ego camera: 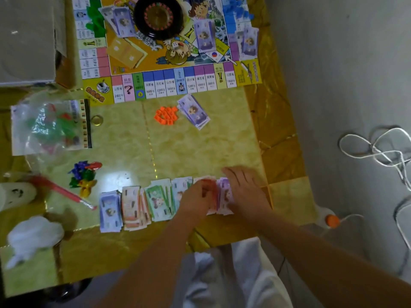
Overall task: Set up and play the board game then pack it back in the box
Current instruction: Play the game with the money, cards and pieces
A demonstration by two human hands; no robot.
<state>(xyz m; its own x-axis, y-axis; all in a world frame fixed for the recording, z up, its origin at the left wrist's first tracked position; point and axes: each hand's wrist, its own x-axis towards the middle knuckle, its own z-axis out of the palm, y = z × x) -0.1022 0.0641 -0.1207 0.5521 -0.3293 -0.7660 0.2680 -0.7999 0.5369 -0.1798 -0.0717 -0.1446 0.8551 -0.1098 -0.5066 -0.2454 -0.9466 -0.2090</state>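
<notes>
The game board lies at the far side of the table with a black roulette wheel and purple notes on it. Near the front edge runs a row of play-money stacks: purple, pink and green. My left hand pinches the reddish notes at the row's right end. My right hand lies flat with straight fingers on the purple stack beside it. Orange houses and a purple note stack sit below the board.
A plastic bag of pieces lies at the left, coloured pawns and a red pen below it. A grey box stands at the back left. White cables lie on the floor to the right.
</notes>
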